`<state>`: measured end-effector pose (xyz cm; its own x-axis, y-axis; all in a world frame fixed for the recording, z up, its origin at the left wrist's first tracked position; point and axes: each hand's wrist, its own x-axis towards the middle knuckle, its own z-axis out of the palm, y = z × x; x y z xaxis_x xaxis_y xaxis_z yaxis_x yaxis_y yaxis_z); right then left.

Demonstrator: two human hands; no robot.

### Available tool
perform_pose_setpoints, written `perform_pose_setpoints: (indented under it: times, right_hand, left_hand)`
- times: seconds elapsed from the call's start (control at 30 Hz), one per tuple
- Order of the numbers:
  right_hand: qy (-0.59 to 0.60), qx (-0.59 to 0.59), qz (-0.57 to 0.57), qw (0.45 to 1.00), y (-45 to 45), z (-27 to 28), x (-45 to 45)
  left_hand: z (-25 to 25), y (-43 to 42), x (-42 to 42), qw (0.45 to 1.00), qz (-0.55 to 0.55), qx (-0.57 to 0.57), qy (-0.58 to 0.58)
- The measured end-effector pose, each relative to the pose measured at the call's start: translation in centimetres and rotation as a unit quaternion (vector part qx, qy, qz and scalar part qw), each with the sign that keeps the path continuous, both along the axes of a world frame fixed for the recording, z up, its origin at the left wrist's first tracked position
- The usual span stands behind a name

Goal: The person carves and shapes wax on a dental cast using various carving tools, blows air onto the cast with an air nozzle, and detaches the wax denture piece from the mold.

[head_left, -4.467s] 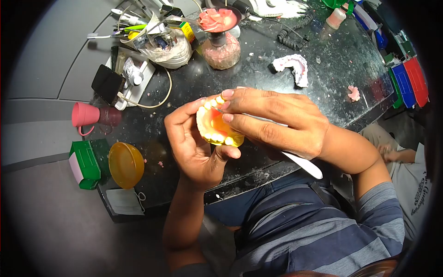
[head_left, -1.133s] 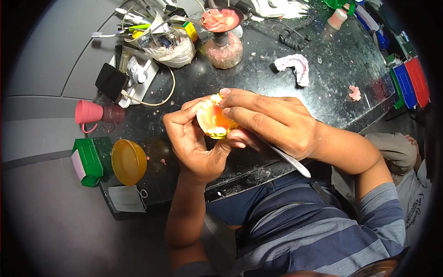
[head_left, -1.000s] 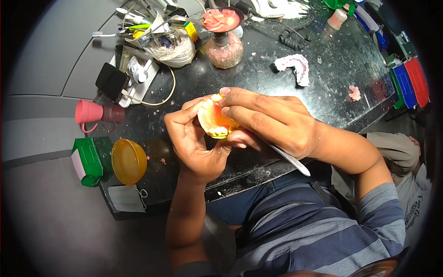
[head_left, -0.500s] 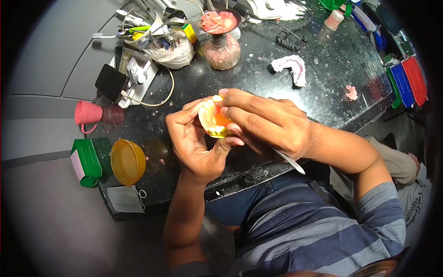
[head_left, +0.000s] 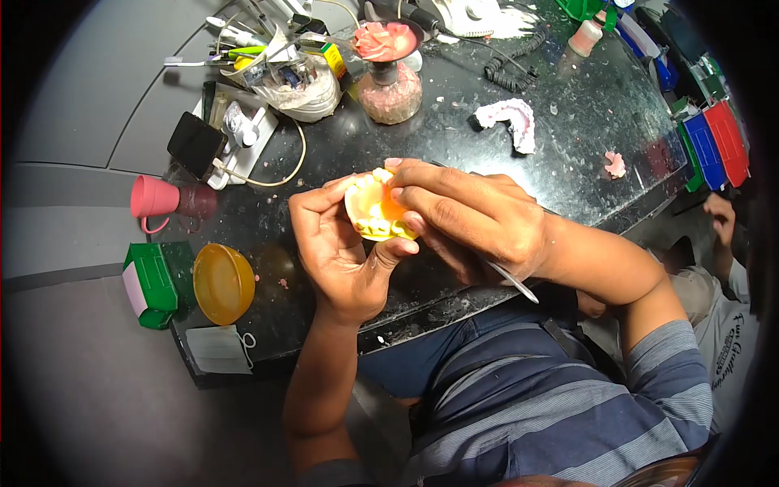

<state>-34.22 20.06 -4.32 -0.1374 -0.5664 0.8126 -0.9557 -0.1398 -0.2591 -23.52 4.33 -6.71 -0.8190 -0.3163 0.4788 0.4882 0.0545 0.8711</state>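
Observation:
A brightly lit yellow dental model [head_left: 369, 209] with an orange-pink inner surface is held above the black table. My left hand [head_left: 345, 243] grips it from the left, thumb at its lower edge and fingers at its upper edge. My right hand [head_left: 479, 215] is closed round a slim metal tool [head_left: 517, 284]; the handle sticks out below the palm. The right fingertips rest at the model's right side. The tool's working end is hidden by the fingers.
Around the table [head_left: 446, 312] stand a yellow bowl [head_left: 223, 284], pink cup [head_left: 154, 200], green box [head_left: 152, 286], mask [head_left: 219, 350], phone [head_left: 195, 146], tool holder [head_left: 302, 89], burner [head_left: 389, 93] and white arch [head_left: 511, 122]. Another person's hand [head_left: 720, 217] shows at right.
Both hands stay on the model, which has tilted slightly. The tool's handle has shifted a little left and up since the earliest frame. The other person's hand has risen at the right.

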Motion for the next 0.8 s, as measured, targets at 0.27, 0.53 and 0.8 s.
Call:
perform_pose_setpoints:
  times: [0.27, 0.53, 0.8]
  right_hand:
    - [-0.013, -0.002, -0.009, 1.0, 0.0, -0.1, -0.5]
    - [-0.032, -0.022, -0.078, 0.996, 0.5, 1.4, -1.5]
    - [-0.346, -0.045, -0.011, 0.937, 1.1, 1.8, -1.7]
  left_hand:
    - [0.1, -0.3, 0.1, 0.998, -0.015, 0.048, -0.03]
    - [0.9, -0.3, 0.0, 0.995, -0.022, 0.082, -0.057]
    - [0.3, -0.4, -0.4, 0.999, -0.015, 0.027, -0.044]
